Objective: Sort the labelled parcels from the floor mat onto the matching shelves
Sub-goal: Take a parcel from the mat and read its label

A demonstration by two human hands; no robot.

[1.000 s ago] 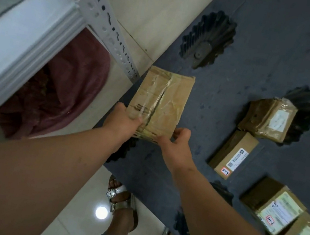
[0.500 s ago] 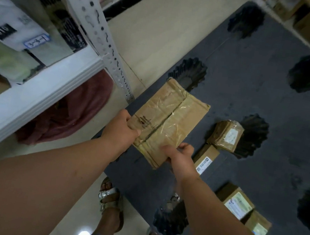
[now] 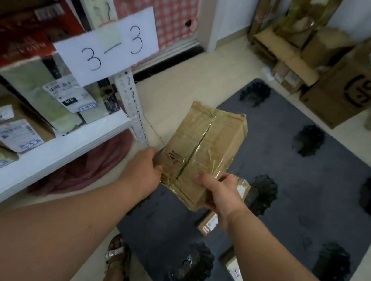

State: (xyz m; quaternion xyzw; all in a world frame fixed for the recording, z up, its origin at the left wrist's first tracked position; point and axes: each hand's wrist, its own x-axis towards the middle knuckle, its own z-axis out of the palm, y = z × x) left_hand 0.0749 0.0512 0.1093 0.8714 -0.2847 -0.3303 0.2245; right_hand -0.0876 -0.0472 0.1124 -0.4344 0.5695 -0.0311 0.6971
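Beside shelf sign "3-3" [image 3: 107, 46], left hand [image 3: 143, 172], right hand [image 3: 218, 192] gripping taped parcel [image 3: 202, 153]

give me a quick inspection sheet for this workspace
surface: dark grey floor mat with black flower shapes, on pale tiles
job's things: taped brown parcel held in the air; white shelf with labelled parcels, 3-3 sign above
clutter: small parcels on mat; pink cloth under shelf
hands: left hand and right hand both grip the parcel's near end
cables: nothing seen
surroundings: cardboard boxes by the wall
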